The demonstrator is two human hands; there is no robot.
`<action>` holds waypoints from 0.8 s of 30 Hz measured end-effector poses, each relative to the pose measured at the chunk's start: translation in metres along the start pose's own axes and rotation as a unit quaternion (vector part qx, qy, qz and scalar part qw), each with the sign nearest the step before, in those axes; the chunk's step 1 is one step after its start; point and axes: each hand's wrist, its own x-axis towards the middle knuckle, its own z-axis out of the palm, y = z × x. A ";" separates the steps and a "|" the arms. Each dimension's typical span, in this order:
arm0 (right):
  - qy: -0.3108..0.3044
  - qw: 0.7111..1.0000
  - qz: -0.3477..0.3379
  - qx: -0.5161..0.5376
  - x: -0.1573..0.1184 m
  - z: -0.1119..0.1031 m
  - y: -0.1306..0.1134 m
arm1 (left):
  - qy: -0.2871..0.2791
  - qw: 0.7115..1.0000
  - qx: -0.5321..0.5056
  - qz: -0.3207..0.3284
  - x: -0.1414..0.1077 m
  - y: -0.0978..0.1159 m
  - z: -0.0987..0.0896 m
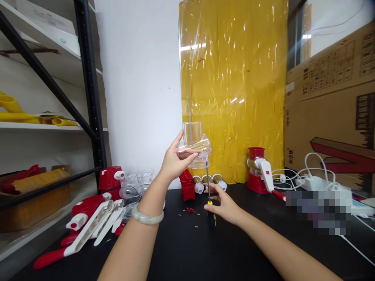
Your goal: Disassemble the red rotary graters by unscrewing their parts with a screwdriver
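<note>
Two hands [224, 205], one screwdriver [210, 204], one handheld clear housing [195, 137], three white-ended cylinders [219, 182]

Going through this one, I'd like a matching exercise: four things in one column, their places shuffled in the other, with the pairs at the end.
Things:
1. Clear plastic part
2. Screwdriver
3. Pale bangle
4. Yellow plastic sheet

Places:
A. Around the left forearm
B. Hanging in the background
C. Held up in the left hand
D. In the right hand, shaft pointing up

Pairs: 1-C, 2-D, 3-A, 4-B
</note>
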 end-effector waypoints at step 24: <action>-0.065 0.996 -0.017 -0.062 -0.002 -0.013 -0.008 | -0.037 0.997 -0.035 -0.050 0.000 0.000 -0.001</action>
